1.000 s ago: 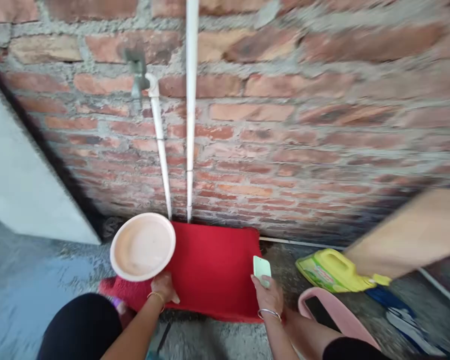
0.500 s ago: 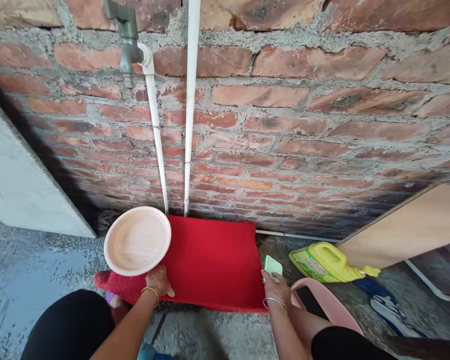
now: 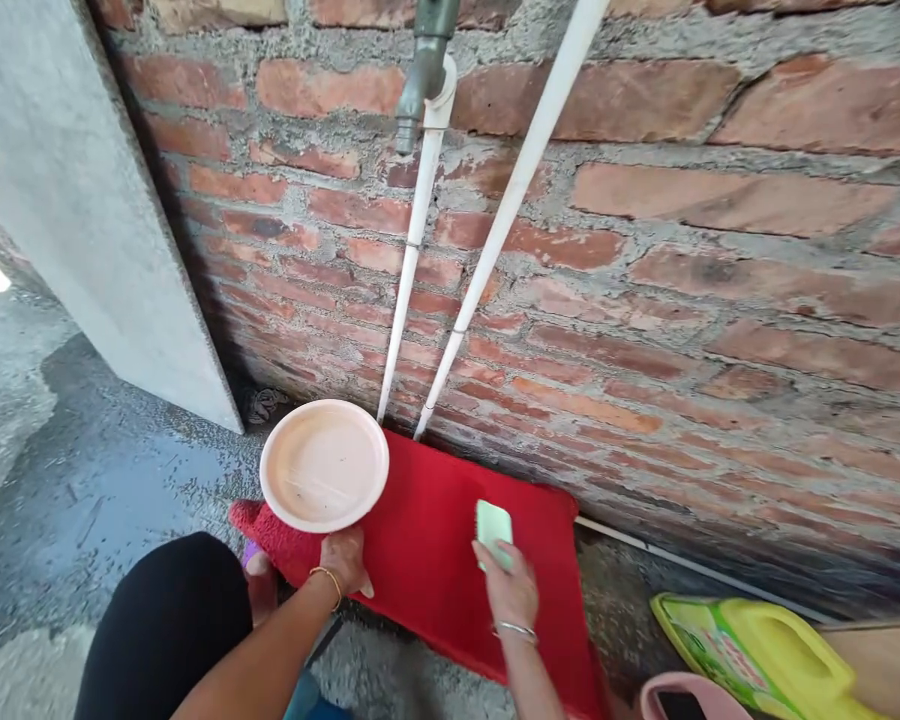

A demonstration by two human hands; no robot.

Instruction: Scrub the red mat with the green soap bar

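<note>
My right hand [image 3: 511, 590] is wrapped round a pale green scrubbing brush [image 3: 493, 527], which is over the middle of a red mat [image 3: 427, 500]. Its bristles are hidden. At the mat's near left part my left hand [image 3: 347, 560] is closed on the red cloth, thumb apart; the basin's rim hides some of its fingers. A pale pink basin [image 3: 324, 465] stands right by that hand, on the mat's left end, where a fuzzy red part of the cloth shows.
A metal tap [image 3: 420, 85] and white pipes [image 3: 487, 255] run down the brick wall [image 3: 690, 200]. A grey slab [image 3: 120, 200] leans at left above wet concrete. To the right lie a yellow jug [image 3: 765, 650] and a pink stool-like thing [image 3: 652, 690] bearing a dark phone-like object.
My right hand has carried the brush from the mat's right edge leftward over its middle. My left hand stays by the basin. The view has turned left and tilted.
</note>
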